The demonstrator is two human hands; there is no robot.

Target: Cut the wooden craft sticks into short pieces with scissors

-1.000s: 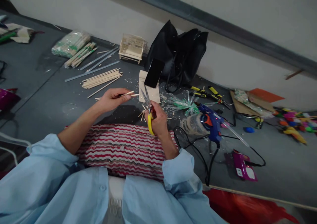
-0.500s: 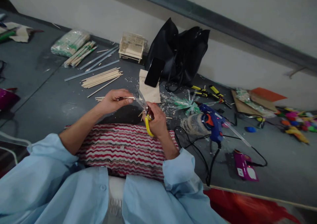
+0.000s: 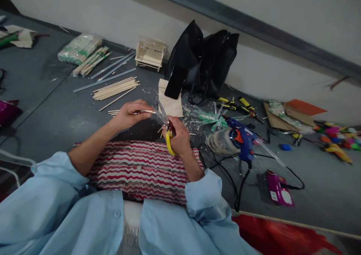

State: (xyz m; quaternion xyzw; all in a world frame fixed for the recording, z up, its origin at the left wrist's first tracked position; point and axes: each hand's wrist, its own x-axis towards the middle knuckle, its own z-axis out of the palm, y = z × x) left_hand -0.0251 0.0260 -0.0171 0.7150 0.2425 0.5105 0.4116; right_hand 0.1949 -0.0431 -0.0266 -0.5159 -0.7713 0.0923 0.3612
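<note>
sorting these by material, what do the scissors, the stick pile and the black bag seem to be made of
Scissors: metal blades, by the grey sheen; yellow handle, probably smooth plastic, from its even colour.
Stick pile: likely bare wood, pale and matte.
Black bag: leather or imitation leather, by its smooth, faintly shiny folds; I can't tell which.

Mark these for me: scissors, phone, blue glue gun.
Scissors (image 3: 169, 142): head view, on the yellow handle.
Phone (image 3: 176, 82): head view, middle of the dark screen.
Blue glue gun (image 3: 247, 144): head view, on the blue body, beside the orange trigger.
</note>
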